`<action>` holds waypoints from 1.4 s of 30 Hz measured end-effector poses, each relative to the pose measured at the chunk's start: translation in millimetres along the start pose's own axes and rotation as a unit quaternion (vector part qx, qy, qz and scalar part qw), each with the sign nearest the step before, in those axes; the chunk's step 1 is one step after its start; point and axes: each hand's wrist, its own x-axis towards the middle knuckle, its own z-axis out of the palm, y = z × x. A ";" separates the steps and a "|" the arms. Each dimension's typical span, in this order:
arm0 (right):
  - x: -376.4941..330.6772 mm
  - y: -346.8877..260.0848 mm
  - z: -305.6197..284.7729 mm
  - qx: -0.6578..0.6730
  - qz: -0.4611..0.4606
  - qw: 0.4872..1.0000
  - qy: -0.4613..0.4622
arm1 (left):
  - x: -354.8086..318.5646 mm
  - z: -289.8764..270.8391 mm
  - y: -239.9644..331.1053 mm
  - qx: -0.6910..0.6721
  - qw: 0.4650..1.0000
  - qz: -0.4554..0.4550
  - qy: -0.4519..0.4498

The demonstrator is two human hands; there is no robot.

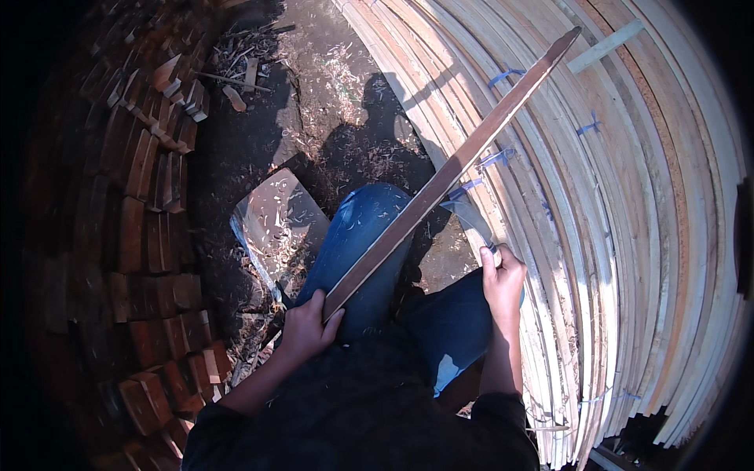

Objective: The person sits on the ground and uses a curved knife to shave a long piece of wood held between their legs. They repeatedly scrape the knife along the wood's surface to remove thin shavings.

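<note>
The left hand [306, 326] curled its fingers around the near end of a long, flat, dark wooden slat [448, 174], which slanted up across the blue-jeaned knee [361, 235] toward the far right. The right hand [503, 279] clenched the handle of a hatchet [471, 220], its grey wedge-shaped blade touching the slat's edge. Pale, smooth bundled strips [628, 235] lay stacked on the right, reddish rough-cut blocks [149, 235] on the left, curly shavings [345, 86] littering the dark ground.

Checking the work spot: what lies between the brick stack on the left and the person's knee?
In the head view, between the brick stack and the knee lies a flat block strewn with wood shavings, on dark ground.
</note>
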 end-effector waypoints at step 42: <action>-2.2 -20.3 49.5 0.107 0.012 0.994 -0.011 | 2.4 -1.7 -3.3 0.013 1.000 0.004 0.005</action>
